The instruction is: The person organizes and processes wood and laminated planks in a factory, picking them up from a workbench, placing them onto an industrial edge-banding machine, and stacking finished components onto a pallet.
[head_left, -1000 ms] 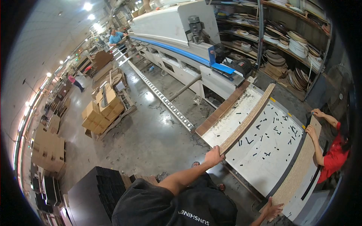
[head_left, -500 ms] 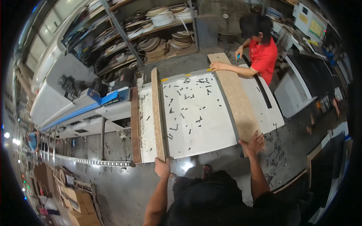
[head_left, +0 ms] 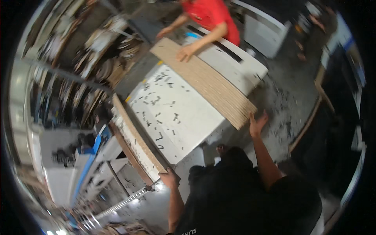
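- On the near left, left hand clasps the corner of the board at the white surface edge.
- Right hand, fingers spread, presses the plank end.
- Far side: co-worker's hand rests on that plank.

board on table's right side; strip along left edge | shelves behind-left

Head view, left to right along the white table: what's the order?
Shelves of stacked parts → wooden strip on the table's left edge → left hand → white table top → long chipboard plank → right hand.
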